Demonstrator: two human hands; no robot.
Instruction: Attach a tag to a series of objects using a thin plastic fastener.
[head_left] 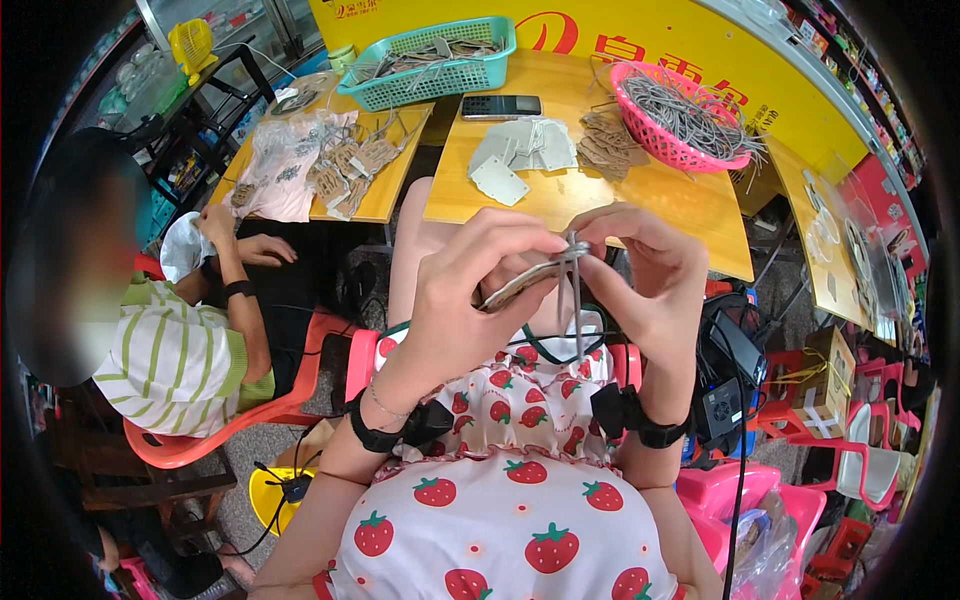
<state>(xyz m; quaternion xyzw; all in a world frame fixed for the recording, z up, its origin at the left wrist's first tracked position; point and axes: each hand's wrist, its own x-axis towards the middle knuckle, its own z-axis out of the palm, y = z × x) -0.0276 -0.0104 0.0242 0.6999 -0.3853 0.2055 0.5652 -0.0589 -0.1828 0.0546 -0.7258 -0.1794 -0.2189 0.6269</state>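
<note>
In front of my chest, above my lap, my left hand (465, 285) is closed on a thin grey-brown card tag (525, 282); I cannot tell whether it is one or a few stacked. My right hand (650, 275) pinches a grey cord (577, 305) at the tag's far-right end, and its loose ends hang down. The left fingertips also reach the cord there. Beyond my hands, a fanned pile of pale tags (530, 148) and a pile of brown tags (610, 145) lie on the wooden table (470, 200).
A pink basket (690, 150) heaped with grey cords stands at the far right, beside the brown tags. A phone (500, 106) and a turquoise basket (400, 96) of tags lie farther back. At left, a person (185, 340) sits by a second table (375, 205) with corded tags.
</note>
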